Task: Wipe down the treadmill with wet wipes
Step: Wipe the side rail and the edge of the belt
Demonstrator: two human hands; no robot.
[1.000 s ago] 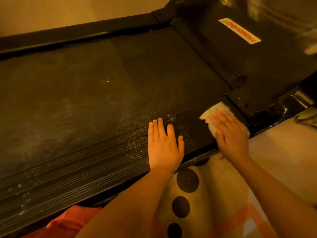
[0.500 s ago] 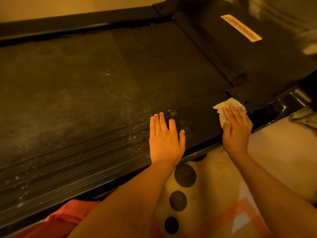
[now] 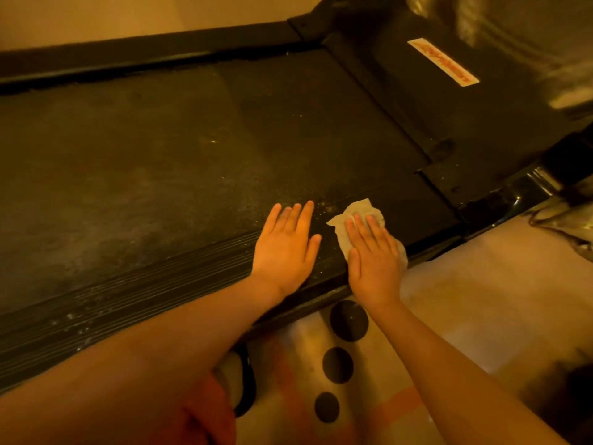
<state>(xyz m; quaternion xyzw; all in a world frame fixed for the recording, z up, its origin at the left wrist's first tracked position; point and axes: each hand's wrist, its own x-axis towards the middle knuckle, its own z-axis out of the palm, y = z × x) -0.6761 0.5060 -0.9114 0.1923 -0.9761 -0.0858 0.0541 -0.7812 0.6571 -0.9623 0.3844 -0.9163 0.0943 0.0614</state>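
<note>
The black treadmill deck (image 3: 167,162) fills most of the view, its belt dusty with pale specks. Along its near edge runs a ribbed side rail (image 3: 134,293). My right hand (image 3: 372,255) presses a crumpled white wet wipe (image 3: 353,211) flat on the smooth part of that rail, fingers straight. Just to its left my left hand (image 3: 287,245) rests flat on the rail, fingers spread, holding nothing. The two hands lie a few centimetres apart.
The black motor cover (image 3: 481,101) with a white and orange sticker (image 3: 442,62) rises at the right. A pale floor mat (image 3: 465,300) with black dots (image 3: 348,320) lies in front of the treadmill. A red cloth (image 3: 205,412) shows at the bottom.
My right hand has slid the wipe leftward along the side rail, from near the motor cover's corner to right beside my left hand. My left hand has stayed in place.
</note>
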